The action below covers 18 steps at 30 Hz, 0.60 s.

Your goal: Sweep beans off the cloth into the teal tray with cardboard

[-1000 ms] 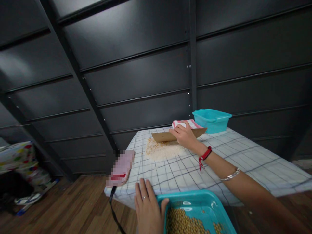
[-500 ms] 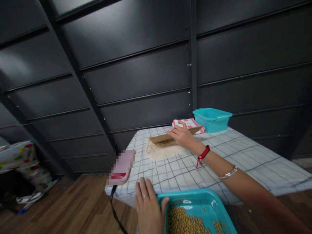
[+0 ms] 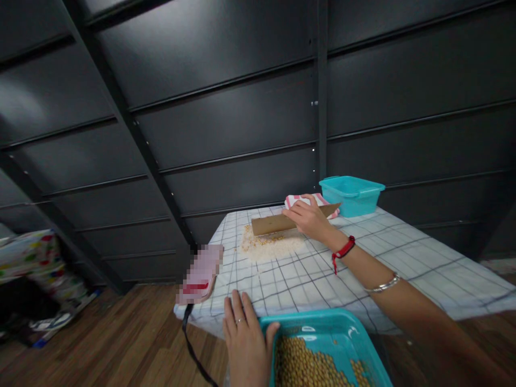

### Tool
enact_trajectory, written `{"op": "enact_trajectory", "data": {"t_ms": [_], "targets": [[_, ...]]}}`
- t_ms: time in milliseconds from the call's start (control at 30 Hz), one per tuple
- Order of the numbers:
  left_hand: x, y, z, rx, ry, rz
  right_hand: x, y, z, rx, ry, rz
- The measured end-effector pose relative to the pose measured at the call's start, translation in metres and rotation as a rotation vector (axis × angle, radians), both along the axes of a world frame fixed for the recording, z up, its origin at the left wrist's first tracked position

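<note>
My right hand [image 3: 309,219] reaches across the table and grips a brown cardboard strip [image 3: 274,224], held on edge just behind a pile of pale grain [image 3: 269,245] on the checked tablecloth [image 3: 403,258]. A red cord and a silver bangle sit on that wrist. My left hand [image 3: 246,344] holds the near left rim of a turquoise tray [image 3: 322,328] filled with yellow-brown beans [image 3: 314,368], thumb hooked over the edge.
A turquoise tub [image 3: 351,194] stands at the table's far edge, with a red-and-white striped cloth [image 3: 310,202] beside it. A pink object with a black cord [image 3: 200,274] hangs at the table's left corner. Dark metal panels rise behind; colourful bags [image 3: 36,269] lie on the wooden floor at left.
My right hand has drawn the cardboard strip back a little, away from the grain pile, and raised it on edge. My left hand stays on the tray rim.
</note>
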<state>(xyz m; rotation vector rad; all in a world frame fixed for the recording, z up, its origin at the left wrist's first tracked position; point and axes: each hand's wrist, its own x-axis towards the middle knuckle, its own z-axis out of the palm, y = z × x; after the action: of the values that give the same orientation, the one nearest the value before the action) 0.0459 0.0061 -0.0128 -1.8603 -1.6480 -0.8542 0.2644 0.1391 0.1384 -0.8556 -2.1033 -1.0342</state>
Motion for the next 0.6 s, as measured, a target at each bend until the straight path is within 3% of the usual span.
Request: {"op": "enact_trajectory", "data": {"t_ms": [233,600], "targets": [[-0.0021,-0.0017,0.0024,-0.002,0.01,0.005,-0.0068,-0.0028,-0.0005,-0.01,-0.066,0.06],[-0.0051,-0.0008,0.0003,0.029,0.033,0.014,0.0001,-0.004,0.0027,0.063,0.003,0.12]]}}
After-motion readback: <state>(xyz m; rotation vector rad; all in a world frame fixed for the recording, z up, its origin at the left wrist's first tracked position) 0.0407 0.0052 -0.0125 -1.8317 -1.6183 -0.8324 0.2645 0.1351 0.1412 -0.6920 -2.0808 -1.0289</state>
